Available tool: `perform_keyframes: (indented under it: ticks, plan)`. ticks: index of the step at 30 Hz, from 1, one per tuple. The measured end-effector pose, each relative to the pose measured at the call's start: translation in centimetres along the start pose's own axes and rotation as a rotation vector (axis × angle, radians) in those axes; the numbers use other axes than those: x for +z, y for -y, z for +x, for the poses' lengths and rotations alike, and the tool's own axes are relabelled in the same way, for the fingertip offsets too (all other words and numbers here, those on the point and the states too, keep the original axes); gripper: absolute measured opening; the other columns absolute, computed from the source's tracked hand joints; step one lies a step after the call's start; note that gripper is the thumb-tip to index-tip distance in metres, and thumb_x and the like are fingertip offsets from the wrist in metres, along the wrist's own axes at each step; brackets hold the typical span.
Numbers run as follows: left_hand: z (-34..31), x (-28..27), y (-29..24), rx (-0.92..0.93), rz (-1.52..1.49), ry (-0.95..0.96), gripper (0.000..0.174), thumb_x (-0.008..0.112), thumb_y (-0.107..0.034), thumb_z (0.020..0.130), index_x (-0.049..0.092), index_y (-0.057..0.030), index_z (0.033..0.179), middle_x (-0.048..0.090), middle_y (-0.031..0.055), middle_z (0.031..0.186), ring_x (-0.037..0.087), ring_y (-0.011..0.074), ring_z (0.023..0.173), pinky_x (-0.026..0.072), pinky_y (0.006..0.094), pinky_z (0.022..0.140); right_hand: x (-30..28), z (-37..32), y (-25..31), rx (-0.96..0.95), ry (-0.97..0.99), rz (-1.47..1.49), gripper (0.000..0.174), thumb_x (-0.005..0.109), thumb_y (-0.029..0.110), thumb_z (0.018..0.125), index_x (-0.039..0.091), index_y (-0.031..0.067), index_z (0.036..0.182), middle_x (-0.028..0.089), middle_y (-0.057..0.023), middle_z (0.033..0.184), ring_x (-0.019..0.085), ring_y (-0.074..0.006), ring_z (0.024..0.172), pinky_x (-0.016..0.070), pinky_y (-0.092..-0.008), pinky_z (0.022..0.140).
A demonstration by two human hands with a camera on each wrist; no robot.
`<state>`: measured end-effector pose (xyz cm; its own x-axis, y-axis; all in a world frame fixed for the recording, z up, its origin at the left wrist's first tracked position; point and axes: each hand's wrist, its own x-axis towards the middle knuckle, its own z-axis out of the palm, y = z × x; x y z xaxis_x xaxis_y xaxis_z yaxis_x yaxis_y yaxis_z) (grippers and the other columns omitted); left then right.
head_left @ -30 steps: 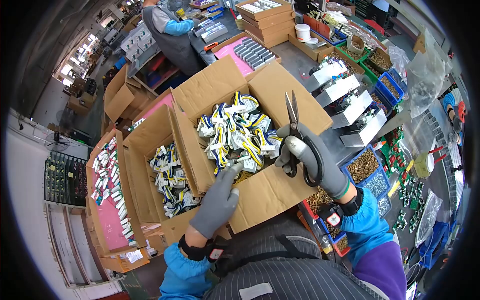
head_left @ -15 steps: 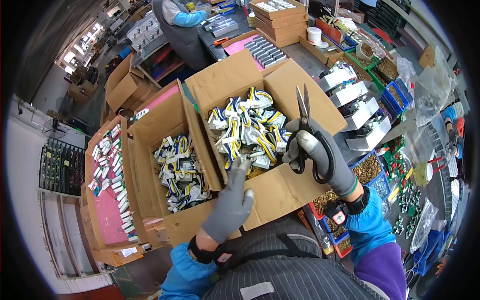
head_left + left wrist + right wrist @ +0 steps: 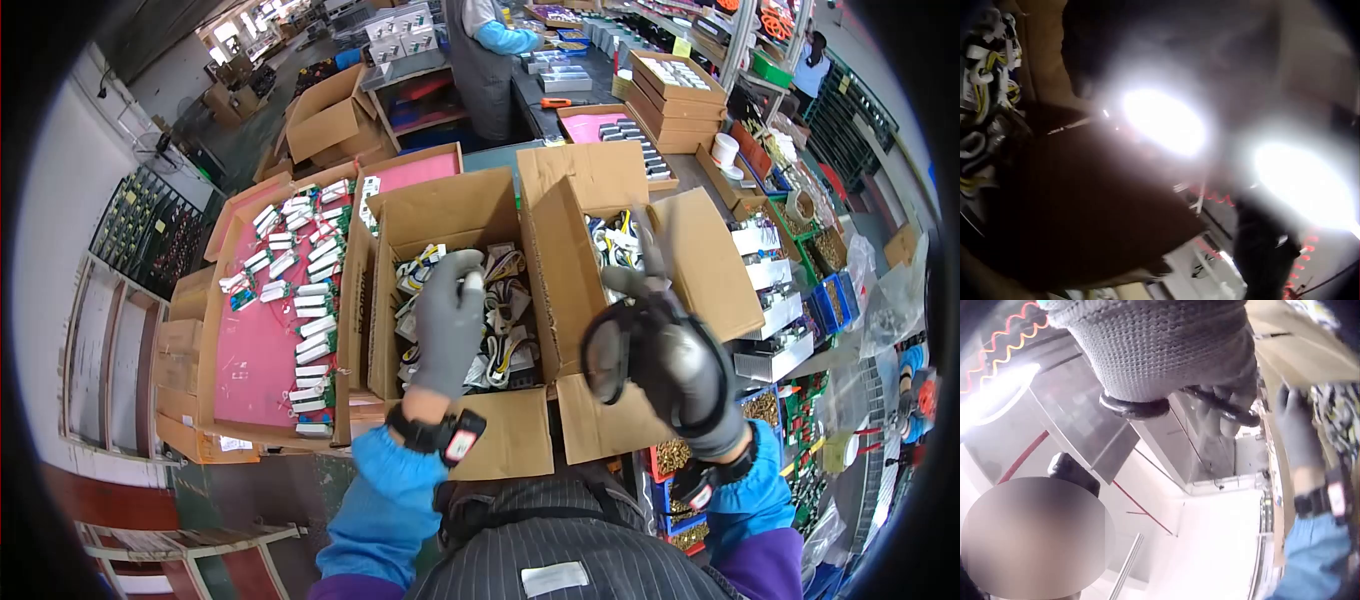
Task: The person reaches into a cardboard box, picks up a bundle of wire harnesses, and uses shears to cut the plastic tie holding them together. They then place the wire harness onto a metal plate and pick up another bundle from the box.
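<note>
Scissors [image 3: 655, 256] in right hand [image 3: 688, 375] (blurry)

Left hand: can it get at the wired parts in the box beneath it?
Probably yes. The left hand is over the open cardboard box, its front flap is folded out, and nothing visible blocks the wired parts.

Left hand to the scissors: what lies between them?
In the head view, going right from the left hand, some bundled wires come first, then the cardboard walls between the two boxes, before the scissors.
</note>
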<state>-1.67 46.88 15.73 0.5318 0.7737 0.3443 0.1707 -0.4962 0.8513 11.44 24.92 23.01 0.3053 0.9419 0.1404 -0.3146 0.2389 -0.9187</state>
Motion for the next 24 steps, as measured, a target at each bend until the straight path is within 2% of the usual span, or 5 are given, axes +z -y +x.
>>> perform_keyframes:
  ticks: [2,5,9,19,24]
  plan:
    - [0.7,1.3,3.9,0.043,0.24,0.085,0.021,0.058,-0.008,0.092,0.068,-0.0071,0.111,0.07,0.0158,0.106,0.066,0.0372,0.101,0.0525,0.0433,0.088,3.0,1.9,-1.3,0.043,0.015,0.096,0.054,0.048,0.034,0.107,0.035,0.0008,0.147,0.062,-0.0086,0.097,0.063,-0.0158,0.077,0.0487,-0.027,0.066]
    - [1.4,2.0,7.2,-0.06,0.49,0.328,0.018,0.064,-0.013,0.086,0.068,-0.0094,0.104,0.068,0.017,0.101,0.065,0.0386,0.096,0.0522,0.0467,0.084,7.2,3.4,-5.0,0.088,-0.132,0.082,0.039,0.046,0.024,0.109,0.042,0.003,0.141,0.06,-0.0052,0.095,0.059,-0.0112,0.075,0.0467,-0.0253,0.063]
    - [0.8,2.0,10.6,-0.093,0.193,0.338,0.022,0.071,-0.015,0.082,0.07,-0.0114,0.104,0.065,0.0163,0.11,0.065,0.038,0.099,0.0526,0.0458,0.085,7.8,5.8,-10.5,0.047,-0.226,-0.302,0.048,0.044,0.042,0.109,0.047,0.0038,0.138,0.056,-0.0039,0.092,0.054,-0.0094,0.073,0.0465,-0.0251,0.066]
    - [0.6,0.5,8.4,0.04,0.274,0.345,0.023,0.07,-0.011,0.082,0.07,-0.0084,0.105,0.067,0.0138,0.107,0.066,0.0346,0.099,0.052,0.0433,0.087,0.9,5.9,-11.2,0.81,-0.173,0.275,0.055,0.048,0.065,0.099,0.057,0.0109,0.107,0.058,-0.0027,0.074,0.051,-0.0157,0.054,0.044,-0.0307,0.052]
    - [0.9,0.7,8.6,0.002,0.314,0.366,0.024,0.07,-0.012,0.082,0.071,-0.0094,0.106,0.068,0.013,0.109,0.066,0.0343,0.1,0.0522,0.0437,0.088,1.6,6.6,-10.6,0.834,-0.068,0.144,0.065,0.046,0.068,0.099,0.059,0.0074,0.119,0.056,-0.0019,0.078,0.051,-0.0125,0.062,0.043,-0.0265,0.056]
